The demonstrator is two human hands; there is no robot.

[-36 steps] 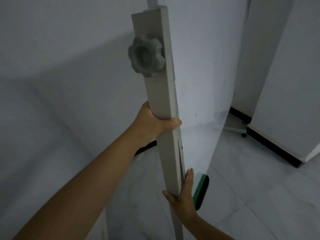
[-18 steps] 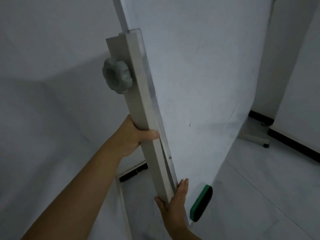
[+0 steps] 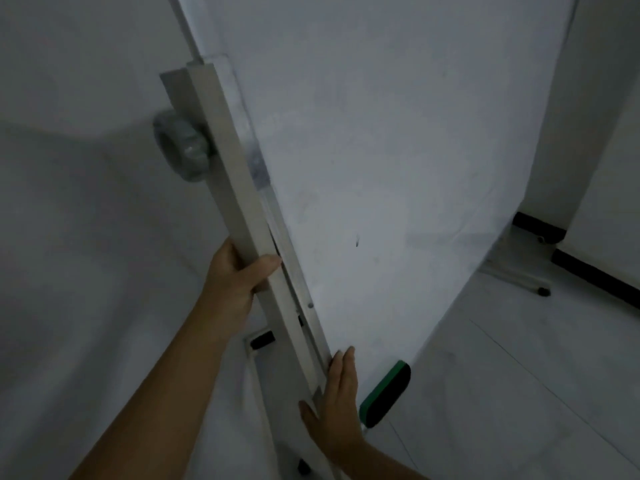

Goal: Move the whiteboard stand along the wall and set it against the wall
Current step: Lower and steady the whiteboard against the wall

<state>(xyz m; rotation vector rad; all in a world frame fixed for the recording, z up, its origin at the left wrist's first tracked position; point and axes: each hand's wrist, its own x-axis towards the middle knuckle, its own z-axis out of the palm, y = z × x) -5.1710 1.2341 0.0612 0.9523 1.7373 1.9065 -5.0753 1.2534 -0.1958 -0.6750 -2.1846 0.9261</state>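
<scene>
The whiteboard stand's grey upright post (image 3: 228,174) runs from upper left down to the bottom centre, with a round grey knob (image 3: 181,147) on its left side. The white board panel (image 3: 381,161) fills the view to the right of the post. My left hand (image 3: 239,275) is wrapped around the post at mid height. Lower down, my right hand (image 3: 337,403) grips the edge of the post and board, fingers pointing up. A green and black eraser (image 3: 386,393) sits at the board's lower edge, just right of that hand.
A white wall (image 3: 86,220) stands close on the left. The stand's foot with a black caster (image 3: 543,291) rests on the pale tiled floor (image 3: 519,393) at the right. Black skirting (image 3: 588,271) runs along the far right wall.
The post and board have swung further right and tilted more in view, showing more of the board face. Both hands keep their grip at the same spots on the post.
</scene>
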